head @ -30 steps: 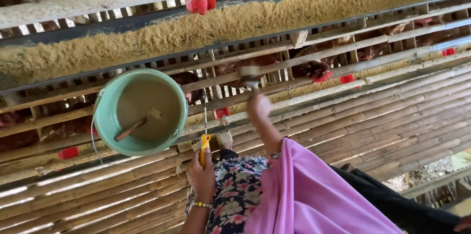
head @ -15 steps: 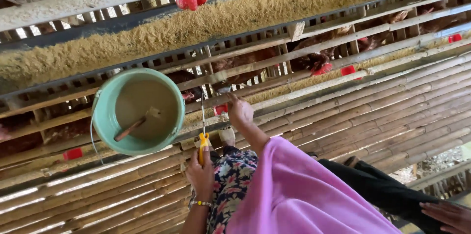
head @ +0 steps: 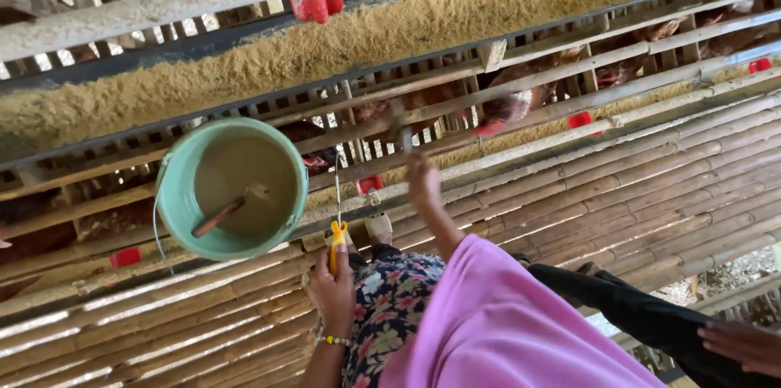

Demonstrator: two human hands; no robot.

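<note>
A slatted bamboo floor [head: 618,201] runs beside wire hen cages and a long feed trough [head: 342,46]. The left hand [head: 332,294] is clamped on the yellow grip of a green bucket [head: 232,189] holding feed. The right hand [head: 423,180] reaches toward the cage, fingers blurred, seemingly loosely together. Red drinker cups [head: 319,2] hang above.

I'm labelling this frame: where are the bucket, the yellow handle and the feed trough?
bucket [head: 175,193], head view, teal rim.
yellow handle [head: 333,246], head view, grip above the left hand [head: 332,294].
feed trough [head: 325,50], head view, feed surface.
</note>
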